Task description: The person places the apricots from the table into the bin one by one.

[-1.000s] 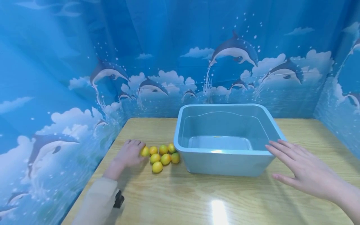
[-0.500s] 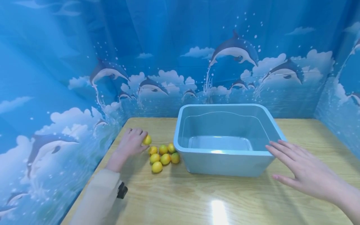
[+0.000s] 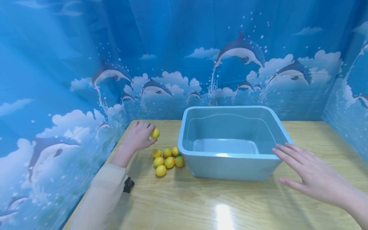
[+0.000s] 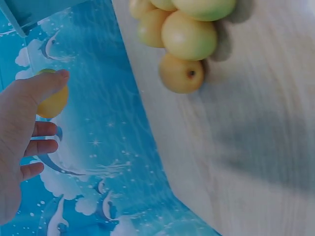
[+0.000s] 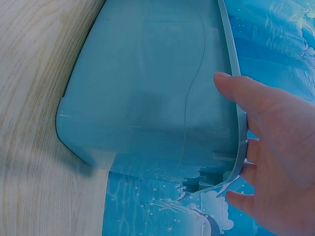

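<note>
Between the thumb and fingers of my left hand [image 3: 138, 136] is a yellow tangerine [image 3: 155, 133], raised off the table near its far left. The left wrist view shows the same tangerine [image 4: 54, 102] pinched behind the thumb. Several more yellow-green tangerines [image 3: 169, 162] lie clustered on the table below that hand, left of a light blue plastic bin [image 3: 230, 167]. My right hand [image 3: 313, 171] lies at the bin's near right corner with its fingers straight. In the right wrist view its thumb is over the rim side and the other fingers are beyond the bin [image 5: 142, 98].
The bin stands upright on a wood-grain table [image 3: 184, 198], its inside bare. A blue curtain [image 3: 178, 48] printed with dolphins hangs behind the table and along both sides. A black band piece [image 3: 128, 185] shows at the left sleeve.
My left hand has lifted a tangerine from the cluster's left end and carried it up, away from the others and slightly rightward. My right hand and the bin have stayed in place.
</note>
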The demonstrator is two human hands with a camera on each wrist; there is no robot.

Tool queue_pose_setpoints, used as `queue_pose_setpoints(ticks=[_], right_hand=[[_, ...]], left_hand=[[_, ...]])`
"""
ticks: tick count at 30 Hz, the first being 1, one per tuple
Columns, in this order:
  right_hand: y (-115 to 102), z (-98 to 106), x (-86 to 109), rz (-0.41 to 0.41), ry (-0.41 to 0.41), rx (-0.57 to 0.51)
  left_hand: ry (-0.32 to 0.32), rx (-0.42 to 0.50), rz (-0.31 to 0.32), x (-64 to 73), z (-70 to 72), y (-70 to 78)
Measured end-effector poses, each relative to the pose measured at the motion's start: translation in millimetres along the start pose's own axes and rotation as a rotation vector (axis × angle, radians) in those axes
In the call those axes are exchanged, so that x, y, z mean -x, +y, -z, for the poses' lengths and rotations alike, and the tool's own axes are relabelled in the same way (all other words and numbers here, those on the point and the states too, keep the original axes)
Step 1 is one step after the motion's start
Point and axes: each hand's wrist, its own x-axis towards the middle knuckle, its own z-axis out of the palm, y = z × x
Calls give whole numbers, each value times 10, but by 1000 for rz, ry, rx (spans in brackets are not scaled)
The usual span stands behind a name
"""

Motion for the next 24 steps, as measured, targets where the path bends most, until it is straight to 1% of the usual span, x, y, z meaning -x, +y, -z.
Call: queue_pose_setpoints(ticks=[4,8,12,17,21,24], right_hand=[[1,-4,5,10,-2,-1],[-4,-4,3,9,-2,-1],[-7,1,-6,8,2,-2],[1,2,-10,3,3,-9],[14,4,-3,16,4,-13],[15,6,-7,10,1,-12]], left_hand=[[20,-16,-23,-96,73,0],[17,-7,-27,-183,156,13],[-8,5,-14,-260,243,28],[-27,49,4,-361,331,51],[-9,84,0,-432,404,71],[3,94,-8,-480,448,85]])
